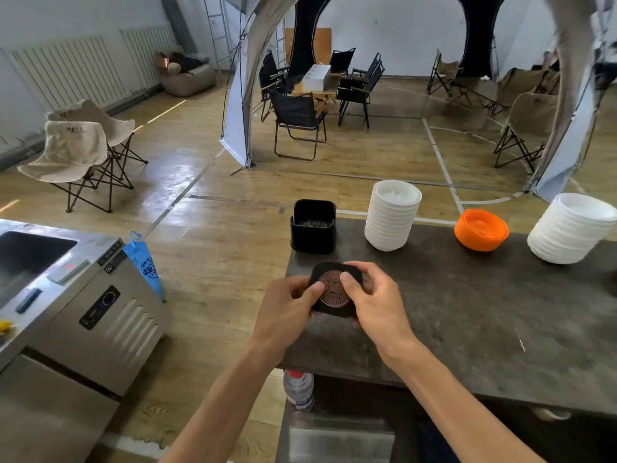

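Note:
A black square coaster (334,289) with a round copper-coloured patterned centre is held just above the near left corner of the dark table (467,312). My left hand (288,309) grips its left edge, thumb on top. My right hand (370,299) grips its right edge, thumb pressing on the patterned disc. Behind it, at the table's far left corner, stands a black coaster holder (313,228) with another patterned coaster lying inside.
Two stacks of white bowls (392,217) (572,228) and an orange bowl (481,230) stand along the table's far edge. A steel counter unit (76,305) is on the left with a blue bag (145,262). A water bottle (298,389) stands under the table. Folding chairs fill the room beyond.

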### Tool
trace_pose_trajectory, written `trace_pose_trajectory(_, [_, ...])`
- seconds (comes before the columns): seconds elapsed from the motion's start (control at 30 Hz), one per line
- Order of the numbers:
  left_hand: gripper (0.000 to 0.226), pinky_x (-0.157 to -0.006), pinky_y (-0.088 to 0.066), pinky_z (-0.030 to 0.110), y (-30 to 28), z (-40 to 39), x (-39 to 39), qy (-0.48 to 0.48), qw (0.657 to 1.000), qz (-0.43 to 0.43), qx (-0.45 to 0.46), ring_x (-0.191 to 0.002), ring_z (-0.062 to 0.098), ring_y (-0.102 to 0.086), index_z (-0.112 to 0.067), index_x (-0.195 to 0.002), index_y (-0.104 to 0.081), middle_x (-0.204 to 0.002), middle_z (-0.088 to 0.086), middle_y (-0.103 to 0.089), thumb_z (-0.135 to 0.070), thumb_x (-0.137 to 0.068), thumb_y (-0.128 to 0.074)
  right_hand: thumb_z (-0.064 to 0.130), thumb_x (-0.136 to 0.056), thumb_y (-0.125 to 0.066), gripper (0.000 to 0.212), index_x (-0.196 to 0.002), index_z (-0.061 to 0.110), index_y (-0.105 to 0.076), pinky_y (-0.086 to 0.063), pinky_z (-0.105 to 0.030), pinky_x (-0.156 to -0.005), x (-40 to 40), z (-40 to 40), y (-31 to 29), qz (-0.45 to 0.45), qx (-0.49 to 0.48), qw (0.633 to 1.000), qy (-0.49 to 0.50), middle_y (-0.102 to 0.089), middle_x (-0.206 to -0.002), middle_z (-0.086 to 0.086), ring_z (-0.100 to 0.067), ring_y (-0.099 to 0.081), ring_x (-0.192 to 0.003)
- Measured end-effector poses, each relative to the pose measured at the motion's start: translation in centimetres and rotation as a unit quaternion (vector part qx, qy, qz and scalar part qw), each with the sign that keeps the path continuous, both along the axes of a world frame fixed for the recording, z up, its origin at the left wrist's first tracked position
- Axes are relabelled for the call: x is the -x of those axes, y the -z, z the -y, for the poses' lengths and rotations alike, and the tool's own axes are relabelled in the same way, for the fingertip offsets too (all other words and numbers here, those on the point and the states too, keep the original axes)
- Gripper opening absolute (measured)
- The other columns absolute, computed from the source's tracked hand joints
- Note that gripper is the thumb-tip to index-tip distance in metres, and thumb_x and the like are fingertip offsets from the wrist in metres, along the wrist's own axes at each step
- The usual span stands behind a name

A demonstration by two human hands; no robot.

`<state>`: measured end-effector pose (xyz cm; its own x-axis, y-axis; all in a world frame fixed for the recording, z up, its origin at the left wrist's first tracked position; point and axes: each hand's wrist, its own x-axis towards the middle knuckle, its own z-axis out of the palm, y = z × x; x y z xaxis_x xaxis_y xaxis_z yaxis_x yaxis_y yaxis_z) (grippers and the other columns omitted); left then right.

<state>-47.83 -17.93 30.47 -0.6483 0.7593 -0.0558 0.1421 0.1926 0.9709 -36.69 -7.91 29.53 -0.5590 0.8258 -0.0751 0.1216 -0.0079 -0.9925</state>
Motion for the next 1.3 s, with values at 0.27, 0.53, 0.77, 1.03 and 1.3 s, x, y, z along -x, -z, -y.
trace_pose_trajectory(0.27, [0.019,-0.054,-0.046,0.018,0.9,-0.5,0.3,-0.053,0.999,-0.003,-0.001,-0.056,-0.003,-0.059,-0.022,-0.091,-0.077,-0.074,-0.004,-0.074,-0.022,-0.098,-0.060,0.048,-0.100,-0.048,0.047,-0.091,0.010,-0.074,-0.056,-0.037,-0.059,1.3,-0.9,0.2,0.028,0.052,0.998,0.008,-0.076,-0.084,-0.013,-0.023,-0.074,-0.076])
trace_pose_trajectory(0.53, [0.031,-0.072,-0.057,0.027,0.7,-2.9,0.6,-0.083,0.996,0.017,0.027,-0.082,0.008,-0.071,-0.024,-0.093,-0.070,-0.085,-0.004,-0.074,-0.054,-0.087,-0.066,0.024,-0.103,-0.052,0.026,-0.102,0.006,-0.071,-0.060,-0.035,-0.055,1.6,0.8,0.2,-0.015,0.035,0.999,-0.031,-0.076,-0.090,-0.013,-0.025,-0.075,-0.074])
trace_pose_trajectory(0.77, [0.041,-0.057,-0.052,0.036,0.8,-3.1,0.9,-0.118,0.988,0.096,-0.037,-0.073,0.023,-0.070,-0.010,-0.086,-0.073,-0.084,0.014,-0.074,-0.039,-0.103,-0.048,0.025,-0.103,-0.051,0.031,-0.112,0.003,-0.069,-0.063,-0.040,-0.068,2.2,0.3,0.5,-0.060,0.084,0.995,0.005,-0.075,-0.101,-0.014,-0.025,-0.076,-0.085])
trace_pose_trajectory(1.03, [0.025,-0.068,-0.054,0.013,0.9,-2.5,2.4,-0.015,0.999,-0.017,-0.040,-0.087,0.002,-0.070,-0.019,-0.111,-0.066,-0.097,-0.003,-0.073,-0.004,-0.091,-0.067,0.029,-0.101,-0.053,0.034,-0.111,0.001,-0.069,-0.062,-0.042,-0.077,2.8,-1.6,0.1,-0.087,0.143,0.985,0.033,-0.075,-0.103,-0.015,-0.028,-0.076,-0.088])
trace_pose_trajectory(1.3, [0.024,-0.051,-0.054,0.025,-2.4,-6.4,7.4,-0.082,0.994,-0.072,-0.023,-0.057,0.014,-0.071,-0.010,-0.086,-0.071,-0.072,0.006,-0.074,-0.021,-0.101,-0.055,0.016,-0.093,-0.068,0.016,-0.087,0.001,-0.067,-0.061,-0.031,-0.060,6.0,-5.8,-3.4,-0.064,0.070,0.993,0.068,-0.075,-0.089,-0.015,-0.023,-0.076,-0.076])
